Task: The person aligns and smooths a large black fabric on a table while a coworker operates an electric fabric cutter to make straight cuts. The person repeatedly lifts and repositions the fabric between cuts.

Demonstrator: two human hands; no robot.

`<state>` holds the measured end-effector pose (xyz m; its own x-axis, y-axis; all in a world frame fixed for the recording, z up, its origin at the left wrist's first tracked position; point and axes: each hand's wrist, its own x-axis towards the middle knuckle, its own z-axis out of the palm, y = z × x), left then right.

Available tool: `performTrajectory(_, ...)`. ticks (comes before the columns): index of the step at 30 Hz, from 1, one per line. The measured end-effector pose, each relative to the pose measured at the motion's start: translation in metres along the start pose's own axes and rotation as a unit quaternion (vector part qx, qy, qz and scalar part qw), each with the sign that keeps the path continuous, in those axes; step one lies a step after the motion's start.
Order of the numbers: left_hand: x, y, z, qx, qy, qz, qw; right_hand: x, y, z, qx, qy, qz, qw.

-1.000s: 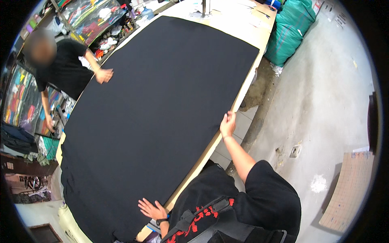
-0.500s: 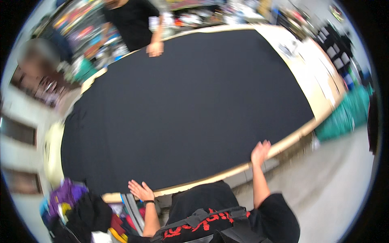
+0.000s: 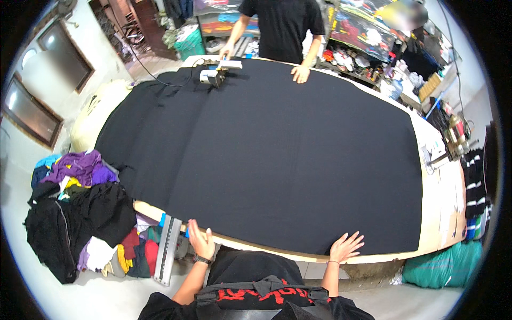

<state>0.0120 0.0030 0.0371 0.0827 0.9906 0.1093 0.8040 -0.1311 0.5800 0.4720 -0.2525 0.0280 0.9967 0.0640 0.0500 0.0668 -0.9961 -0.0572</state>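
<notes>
A wide sheet of black fabric [image 3: 266, 154] lies spread over the long pale wooden table [image 3: 444, 213]. My left hand [image 3: 201, 241] is open at the near edge, left of centre, beside a long metal rail [image 3: 168, 250]. My right hand [image 3: 345, 247] has its fingers spread on the fabric's near edge, farther right. Across from me a person in a black shirt [image 3: 282, 29] rests one hand [image 3: 300, 73] on the far edge. Their other hand is at a small electric machine [image 3: 212, 78] with a cord, standing on the fabric at the far left.
A pile of mixed clothing and fabric [image 3: 74, 224] is at the near left, a cream bundle [image 3: 90, 125] behind it. A green sack [image 3: 442, 264] is beside the table's right end, below a mounted device [image 3: 453, 136]. Loaded shelves [image 3: 362, 37] line the back.
My view has swung round to face across the table. The corded machine now stands on the far side of the fabric, at the other person's hand. My hands remain open along the near edge.
</notes>
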Motion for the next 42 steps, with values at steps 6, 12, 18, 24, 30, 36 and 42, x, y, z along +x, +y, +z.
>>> performTrajectory(6, 0.078, 0.076, -0.003, -0.305, -0.118, 0.064, 0.943, -0.036, -0.148, -0.024, 0.147, 0.044, -0.377, 0.914)
performTrajectory(12, 0.178, 0.106, 0.012, -0.495, -0.158, -0.164, 0.839, -0.199, -0.258, -0.03, 0.145, -0.138, -0.709, 0.676)
performTrajectory(18, 0.143, 0.061, -0.05, -0.513, -0.065, -0.243, 0.82, -0.232, -0.265, -0.025, 0.067, -0.149, -0.719, 0.675)
performTrajectory(24, 0.082, 0.012, -0.125, -0.639, 0.053, -0.295, 0.708, -0.232, -0.267, -0.021, 0.069, -0.152, -0.716, 0.678)
performTrajectory(30, 0.098, -0.015, -0.173, -0.583, -0.039, -0.518, 0.625, -0.231, -0.269, -0.024, 0.067, -0.173, -0.706, 0.683)
performTrajectory(36, 0.183, 0.001, -0.133, -0.643, -0.14, -0.448, 0.606, -0.232, -0.269, -0.03, 0.021, -0.165, -0.707, 0.687)
performTrajectory(42, 0.38, 0.072, -0.017, -0.706, -0.279, -0.24, 0.605, -0.232, -0.263, -0.029, 0.076, -0.125, -0.715, 0.684)
